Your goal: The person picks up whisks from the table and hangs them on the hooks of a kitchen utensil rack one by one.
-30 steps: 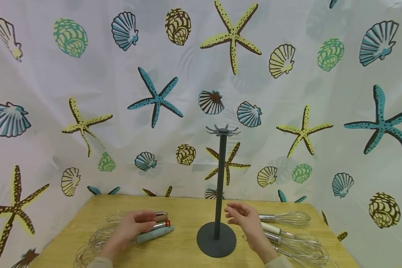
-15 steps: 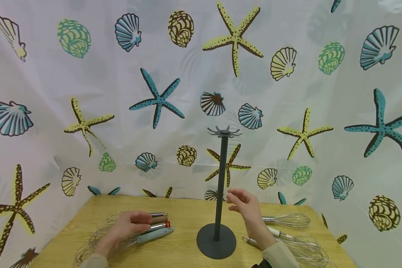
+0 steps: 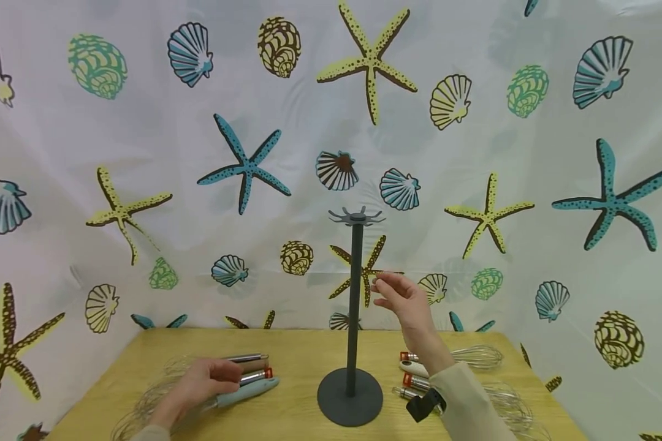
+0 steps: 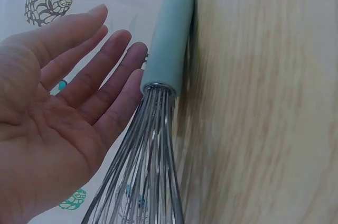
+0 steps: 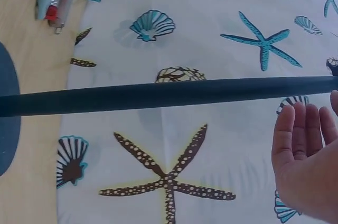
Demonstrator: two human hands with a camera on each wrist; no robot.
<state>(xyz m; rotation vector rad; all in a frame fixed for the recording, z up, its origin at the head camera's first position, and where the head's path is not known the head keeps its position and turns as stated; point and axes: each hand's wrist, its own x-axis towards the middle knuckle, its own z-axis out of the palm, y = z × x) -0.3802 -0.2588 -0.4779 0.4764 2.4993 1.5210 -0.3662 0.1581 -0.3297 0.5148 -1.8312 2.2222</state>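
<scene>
Basically, L hand (image 3: 205, 381), fingers loosely spread, was left of the stand (image 3: 350, 404), nr a blue-hdl whisk (image 3: 248, 392). R hand (image 3: 409, 301), fingers relaxed, hung just right of stand's pole (image 3: 355, 294).

Dark stand (image 3: 353, 309) upright; blue-handled whisk (image 3: 247, 392) lying left.

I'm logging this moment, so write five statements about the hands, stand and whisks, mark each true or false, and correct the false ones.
1. The right hand is raised higher than the left hand. True.
2. Whisks lie on the table on both sides of the dark stand. True.
3. A whisk hangs from the top of the stand. False: nothing hangs there.
4. The pale-blue-handled whisk lies left of the stand in the head view. True.
5. The left hand grips that whisk's handle. False: its fingers are beside the handle, not closed around it.
</scene>
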